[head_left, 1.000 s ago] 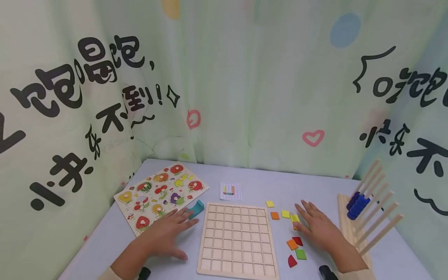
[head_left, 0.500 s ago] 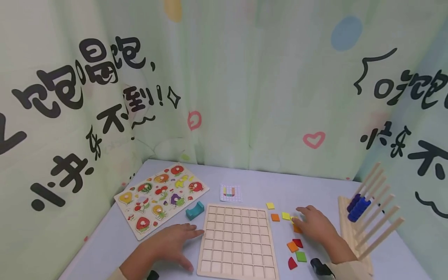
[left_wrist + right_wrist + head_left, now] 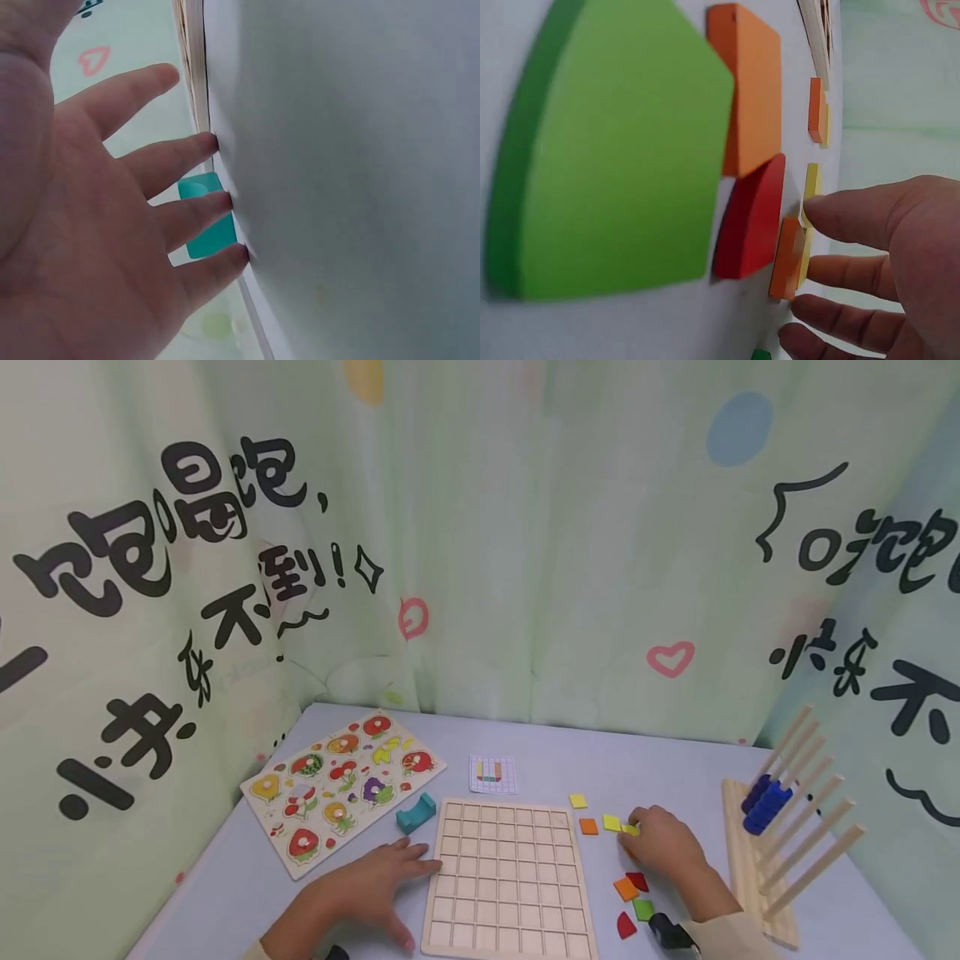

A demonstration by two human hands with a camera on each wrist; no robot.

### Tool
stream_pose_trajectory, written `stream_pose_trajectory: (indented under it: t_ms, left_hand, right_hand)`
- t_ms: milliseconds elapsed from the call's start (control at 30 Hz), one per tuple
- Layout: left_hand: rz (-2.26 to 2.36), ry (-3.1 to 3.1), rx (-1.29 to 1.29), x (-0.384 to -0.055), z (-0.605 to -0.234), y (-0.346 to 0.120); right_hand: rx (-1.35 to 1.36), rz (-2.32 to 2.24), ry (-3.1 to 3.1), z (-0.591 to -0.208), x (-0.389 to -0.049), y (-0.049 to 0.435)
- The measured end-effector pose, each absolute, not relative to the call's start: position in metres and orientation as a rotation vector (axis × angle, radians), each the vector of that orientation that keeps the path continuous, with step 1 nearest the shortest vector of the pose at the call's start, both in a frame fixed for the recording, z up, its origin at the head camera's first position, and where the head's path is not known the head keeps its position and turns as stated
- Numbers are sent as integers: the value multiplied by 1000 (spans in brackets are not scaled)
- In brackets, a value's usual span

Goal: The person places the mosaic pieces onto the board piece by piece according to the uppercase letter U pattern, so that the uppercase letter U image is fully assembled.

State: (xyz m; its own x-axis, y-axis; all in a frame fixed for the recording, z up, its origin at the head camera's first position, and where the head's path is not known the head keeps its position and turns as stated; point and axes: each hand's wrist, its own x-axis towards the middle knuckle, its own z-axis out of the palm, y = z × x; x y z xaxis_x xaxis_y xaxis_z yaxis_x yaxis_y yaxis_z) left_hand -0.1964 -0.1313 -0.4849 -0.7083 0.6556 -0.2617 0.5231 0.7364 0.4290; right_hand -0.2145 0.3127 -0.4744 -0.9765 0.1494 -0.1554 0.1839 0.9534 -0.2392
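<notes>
My left hand (image 3: 375, 889) lies with spread fingers on the table, fingertips right at the left edge of a wooden grid board (image 3: 510, 877). A teal curved block (image 3: 416, 812) sits just beyond it; in the left wrist view this block (image 3: 210, 232) shows behind the fingers. At the board's right, my right hand (image 3: 667, 842) bends its fingers down around a yellow tile (image 3: 630, 830) and an orange tile (image 3: 786, 259). Thumb and fingers (image 3: 844, 274) stand on opposite sides of these tiles; whether they pinch one I cannot tell. Another yellow tile (image 3: 611, 822) lies beside the thumb.
Nearer the front lie an orange tile (image 3: 626, 889), a green piece (image 3: 643, 909) and red wedges (image 3: 626, 923). A pattern card (image 3: 492, 774) is behind the board, a fruit puzzle (image 3: 341, 789) at left. A rack of wooden pegs (image 3: 780, 860) with blue pieces stands at right.
My left hand has drawn back from the teal block and shifted right to the board's edge. My right hand's fingers, straight before, have curled down over the tiles.
</notes>
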Motion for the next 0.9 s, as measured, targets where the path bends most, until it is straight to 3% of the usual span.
stream_pose_trajectory:
  t_ms: [400,900]
  left_hand:
    - [531,2521,909,-191,-489,-128]
    - [484,2632,1011,-190,-499,-122]
  right_hand:
    - [258,-387,2992,-479,-218,315]
    - [-132,-441,2969,-473,-222,332]
